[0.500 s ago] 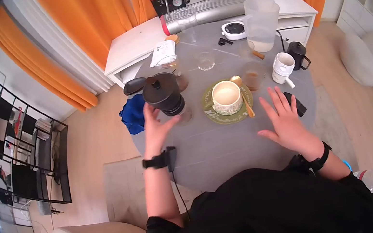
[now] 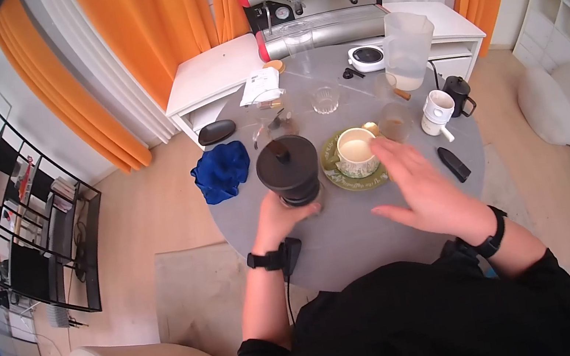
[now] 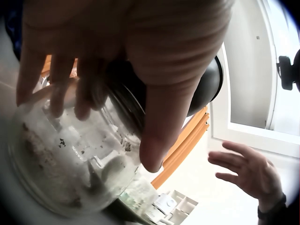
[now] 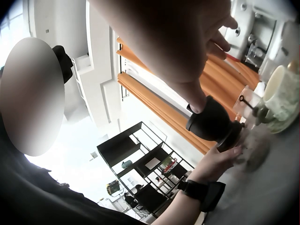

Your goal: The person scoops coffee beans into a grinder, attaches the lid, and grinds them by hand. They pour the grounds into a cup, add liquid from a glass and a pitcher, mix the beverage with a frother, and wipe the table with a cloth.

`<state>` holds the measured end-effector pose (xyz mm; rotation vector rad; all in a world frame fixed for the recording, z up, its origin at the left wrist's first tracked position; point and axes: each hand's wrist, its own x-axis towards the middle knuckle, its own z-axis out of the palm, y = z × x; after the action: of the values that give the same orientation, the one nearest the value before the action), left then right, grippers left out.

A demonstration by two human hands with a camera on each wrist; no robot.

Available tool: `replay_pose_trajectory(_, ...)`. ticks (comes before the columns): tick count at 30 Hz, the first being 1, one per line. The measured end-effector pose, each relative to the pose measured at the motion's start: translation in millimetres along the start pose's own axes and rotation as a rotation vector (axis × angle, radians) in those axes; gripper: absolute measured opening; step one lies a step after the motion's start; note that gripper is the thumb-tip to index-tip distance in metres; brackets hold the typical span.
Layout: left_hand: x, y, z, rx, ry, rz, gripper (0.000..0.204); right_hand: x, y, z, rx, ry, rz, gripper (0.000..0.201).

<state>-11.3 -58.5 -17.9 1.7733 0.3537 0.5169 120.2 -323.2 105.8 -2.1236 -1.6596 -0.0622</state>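
My left hand (image 2: 281,222) grips a black coffee grinder (image 2: 287,165) at its narrow neck, fingers and thumb wrapped round it. The grinder has a wide top with a knob. Below the neck is a clear glass jar (image 3: 65,159) with brown specks inside, seen close up in the left wrist view. My right hand (image 2: 421,190) is in the air with its fingers straight, holding nothing. In the head view it overlaps the edge of a green plate (image 2: 354,183). On that plate stands a cream cup (image 2: 357,155) with a patterned lower part.
A blue cloth (image 2: 222,173) and a dark oval dish (image 2: 216,131) lie left on the grey table. Farther back are a glass (image 2: 325,100), a pitcher (image 2: 408,50) and a white scale (image 2: 366,58). A white mug (image 2: 437,111), black kettle (image 2: 459,94) and black device (image 2: 454,164) stand right.
My left hand has closed round the grinder and brought it right and nearer to me. The right hand has shifted left, towards the cup. The head view has tilted a little.
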Motion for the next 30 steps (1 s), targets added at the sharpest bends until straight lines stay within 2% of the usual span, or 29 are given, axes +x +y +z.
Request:
replay_pose_trajectory(2,-19,16,9,-0.082,-0.116,-0.085,0.053,19,-11,14,0.151,0.136,-0.131,0.090)
replay_pose_trajectory(5,-35,19,22,-0.070,-0.084,0.024,0.058,46,-34,34,0.150,0.234,-0.196,0.091)
replay_pose_trajectory(7,-40,17,22,0.045,-0.061,0.115,0.062,60,-38,50,0.148,0.220,-0.229,0.091)
replay_pose_trajectory(10,-47,23,23,-0.075,-0.130,0.061,0.060,69,-42,61,0.149,0.233,-0.262,0.086)
replay_pose_trajectory(13,-45,14,30,-0.066,-0.035,0.047,0.057,74,-42,65,0.059,0.293,-0.318,0.082)
replay_pose_trajectory(17,-47,14,30,-0.087,-0.069,0.018,0.052,78,-35,72,0.048,0.275,-0.348,0.066)
replay_pose_trajectory(22,-43,12,32,-0.013,-0.047,0.170,0.043,81,-29,73,0.090,0.303,-0.397,0.054)
replay_pose_trajectory(25,-46,21,32,-0.073,-0.060,0.084,0.040,86,-25,71,0.142,0.305,-0.414,0.053)
replay_pose_trajectory(30,-43,26,34,-0.069,-0.051,0.092,0.040,91,-22,66,0.214,0.297,-0.482,0.048)
